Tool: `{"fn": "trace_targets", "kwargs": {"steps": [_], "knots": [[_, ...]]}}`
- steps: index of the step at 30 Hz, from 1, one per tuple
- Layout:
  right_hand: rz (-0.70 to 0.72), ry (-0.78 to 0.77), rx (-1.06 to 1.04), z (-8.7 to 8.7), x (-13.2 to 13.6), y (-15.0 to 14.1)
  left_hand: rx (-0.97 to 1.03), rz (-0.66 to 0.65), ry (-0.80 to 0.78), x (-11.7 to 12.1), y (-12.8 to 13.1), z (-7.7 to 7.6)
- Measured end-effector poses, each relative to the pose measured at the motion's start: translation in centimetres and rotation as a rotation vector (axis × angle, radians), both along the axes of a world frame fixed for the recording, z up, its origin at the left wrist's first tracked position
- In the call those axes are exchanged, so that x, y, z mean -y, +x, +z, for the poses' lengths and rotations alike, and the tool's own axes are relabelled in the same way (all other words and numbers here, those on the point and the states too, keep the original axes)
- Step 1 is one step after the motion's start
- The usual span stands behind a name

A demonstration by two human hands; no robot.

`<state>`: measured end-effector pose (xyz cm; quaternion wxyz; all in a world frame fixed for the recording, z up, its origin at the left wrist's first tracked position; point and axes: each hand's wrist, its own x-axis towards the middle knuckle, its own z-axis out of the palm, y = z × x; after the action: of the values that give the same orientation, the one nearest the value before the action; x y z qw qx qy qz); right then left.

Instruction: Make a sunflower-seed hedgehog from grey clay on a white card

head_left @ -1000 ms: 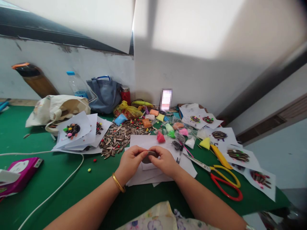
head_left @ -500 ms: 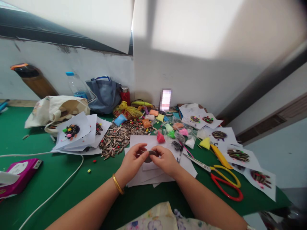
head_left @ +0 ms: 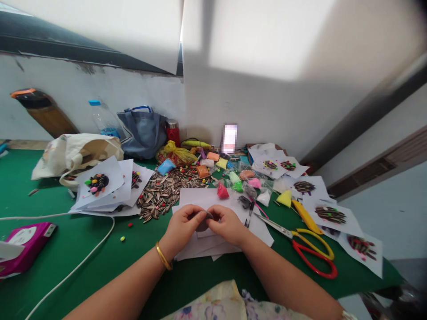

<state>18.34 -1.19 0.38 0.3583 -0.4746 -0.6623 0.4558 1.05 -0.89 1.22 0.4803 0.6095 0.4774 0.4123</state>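
Left fingers (head_left: 199, 216) and right fingers (head_left: 216, 214): grasping one dark grey piece (head_left: 203, 226) between them, above white paper (head_left: 190, 195). Beyond: red clay packet (head_left: 222, 191); striped seeds (head_left: 163, 191), heaped left. Right: scissors (head_left: 283, 231), red and yellow handles. All on green counter (head_left: 133, 262).

Looks like an improvised craft workspace: green-covered table (head_left: 133, 266), loose striped sunflower seeds (head_left: 163, 193), small plastic bags of coloured clay (head_left: 235, 182), red-and-yellow-handled metal scissors (head_left: 293, 235), white paper sheets with seed designs (head_left: 330, 214). Type of building unclear.
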Motion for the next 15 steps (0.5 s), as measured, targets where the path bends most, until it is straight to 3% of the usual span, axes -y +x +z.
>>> {"fn": "trace_targets", "kwargs": {"steps": [4, 7, 11, 15], "knots": [[-0.007, -0.003, -0.080, 0.03, 0.01, 0.02, 0.071, 0.006, -0.080, -0.06, -0.04, 0.07], [-0.011, -0.039, -0.180, -0.08, -0.01, 0.06, 0.081, 0.018, -0.047, -0.09, -0.05, 0.10], [-0.003, -0.035, -0.092, -0.06, 0.11, -0.02, -0.022, 0.048, 0.062, -0.17, -0.21, -0.03], [-0.010, -0.041, -0.098, 0.20, 0.15, -0.12, 0.001, 0.053, 0.001, -0.22, -0.34, -0.23]]}}
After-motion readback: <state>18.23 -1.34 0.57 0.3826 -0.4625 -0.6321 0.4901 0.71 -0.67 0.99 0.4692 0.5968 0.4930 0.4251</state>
